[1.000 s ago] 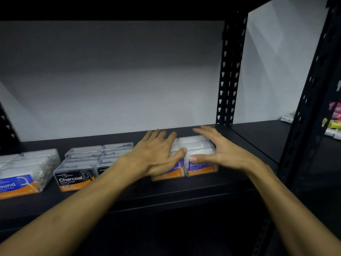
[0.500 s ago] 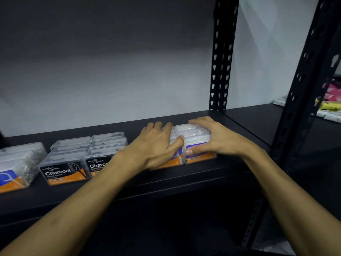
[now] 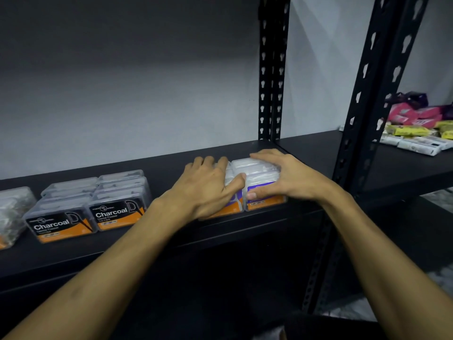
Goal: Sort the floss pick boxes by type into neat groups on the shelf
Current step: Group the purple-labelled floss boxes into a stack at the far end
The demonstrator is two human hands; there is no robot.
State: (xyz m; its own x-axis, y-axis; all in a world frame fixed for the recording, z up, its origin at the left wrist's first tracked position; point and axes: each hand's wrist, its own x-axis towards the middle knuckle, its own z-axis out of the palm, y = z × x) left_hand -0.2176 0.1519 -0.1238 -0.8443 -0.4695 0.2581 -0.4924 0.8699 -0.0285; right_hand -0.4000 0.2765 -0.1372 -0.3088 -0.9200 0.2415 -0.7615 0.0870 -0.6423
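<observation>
On the black shelf (image 3: 171,231) stand clear floss pick boxes in groups. My left hand (image 3: 208,187) lies flat over the left purple-and-orange labelled boxes (image 3: 263,190), thumb against their front. My right hand (image 3: 286,179) wraps the right side and top of the same group, thumb on the purple label. To the left sit two rows of black-labelled Charcoal boxes (image 3: 112,212). At the far left edge is a further clear box (image 3: 12,212), its label mostly cut off.
A black perforated upright (image 3: 269,69) stands just behind the purple group, and a second upright (image 3: 375,94) rises at the right. The neighbouring shelf (image 3: 404,168) holds pink, yellow and white packets (image 3: 416,128). A grey wall backs the shelf.
Both hands have settled down onto the purple-labelled boxes, fingers curling closer around them. The view has shifted so the boxes sit further left.
</observation>
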